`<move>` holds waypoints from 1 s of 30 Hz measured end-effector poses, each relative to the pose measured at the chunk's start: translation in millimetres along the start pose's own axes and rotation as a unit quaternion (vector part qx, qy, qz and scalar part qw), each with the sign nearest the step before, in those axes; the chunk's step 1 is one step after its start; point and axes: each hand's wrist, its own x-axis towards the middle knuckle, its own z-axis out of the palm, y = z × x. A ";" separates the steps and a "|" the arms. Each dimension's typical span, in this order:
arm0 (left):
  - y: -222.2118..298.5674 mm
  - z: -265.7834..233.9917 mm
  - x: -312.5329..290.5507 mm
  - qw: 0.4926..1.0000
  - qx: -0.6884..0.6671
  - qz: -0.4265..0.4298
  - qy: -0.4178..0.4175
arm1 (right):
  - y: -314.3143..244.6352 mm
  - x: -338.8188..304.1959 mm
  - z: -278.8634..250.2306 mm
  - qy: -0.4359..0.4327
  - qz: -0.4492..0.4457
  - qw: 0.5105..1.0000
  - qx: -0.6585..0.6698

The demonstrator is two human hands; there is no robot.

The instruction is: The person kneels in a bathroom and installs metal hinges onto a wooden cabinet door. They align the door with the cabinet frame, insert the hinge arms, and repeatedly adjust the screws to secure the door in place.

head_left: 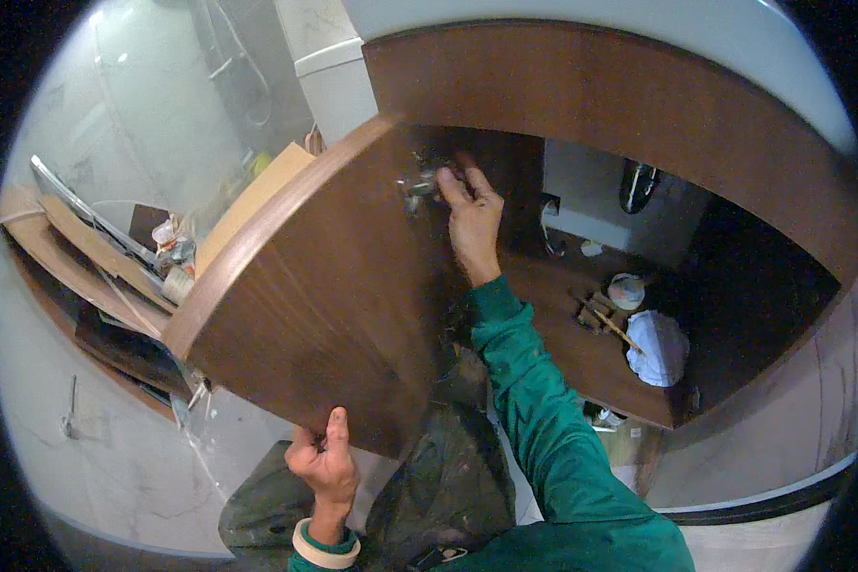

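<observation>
My left hand (322, 459) grips the lower edge of a dark brown wooden cabinet door (324, 286), which stands swung out from a brown vanity cabinet (629, 105). My right hand (471, 217), in a green sleeve, reaches to the door's upper inner edge and pinches a small metal hinge (418, 184) where the door meets the cabinet frame. The hinge is partly hidden by my fingers.
Inside the cabinet, on its shelf (553, 334), lie a white cloth bundle (660, 345), a small round container (625, 289) and wooden bits. Boards and scrap (95, 257) lean at the left over a marble floor (95, 458). A white toilet (338, 81) stands behind.
</observation>
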 end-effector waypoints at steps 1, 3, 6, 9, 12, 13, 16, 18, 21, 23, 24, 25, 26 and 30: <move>-1.0 1.2 1.9 1.000 0.000 0.017 0.003 | -0.8 0.7 -0.9 0.020 -0.017 0.998 -0.054; -3.3 2.9 5.8 0.999 -0.024 0.038 0.003 | -2.5 0.2 -0.3 0.053 -0.064 0.984 -0.160; -5.2 2.2 8.2 0.996 0.033 0.082 0.017 | -3.8 -0.1 1.4 0.024 -0.027 0.999 -0.010; -3.9 -2.7 6.9 0.998 0.040 0.052 -0.018 | -2.7 1.3 -3.0 -0.029 0.012 0.998 0.054; -3.0 -5.7 6.2 0.998 0.046 0.030 -0.025 | 1.9 6.1 -10.4 -0.086 0.039 0.987 0.126; -2.4 -7.0 6.1 0.996 0.065 0.049 -0.025 | 3.5 8.7 -12.5 -0.085 0.041 0.988 0.120; -1.5 -6.6 5.1 0.992 0.109 0.065 -0.026 | 6.2 14.5 -16.6 -0.088 0.046 0.989 0.111; -1.2 -3.5 3.1 0.994 0.082 0.070 -0.005 | 4.4 15.4 -16.5 -0.100 0.049 0.987 0.117; -0.1 0.1 0.6 0.989 0.109 0.099 0.008 | -1.8 12.5 -9.5 -0.087 0.036 0.993 0.074; 0.2 4.0 0.9 0.986 0.119 0.112 0.023 | -5.8 7.3 -2.9 -0.075 0.026 0.993 0.088; 0.3 6.0 1.4 0.984 0.121 0.125 0.033 | -7.2 4.3 0.2 -0.071 0.013 0.992 0.103; 0.7 8.2 2.3 0.983 0.118 0.139 0.034 | -7.1 2.0 5.4 -0.055 -0.007 0.993 0.102; 1.0 10.9 3.2 0.981 0.116 0.152 0.035 | -6.2 -0.4 10.7 -0.041 -0.033 0.993 0.109; 5.5 19.8 3.9 0.984 0.090 0.146 0.045 | -4.3 -5.0 12.6 -0.002 -0.049 0.991 0.124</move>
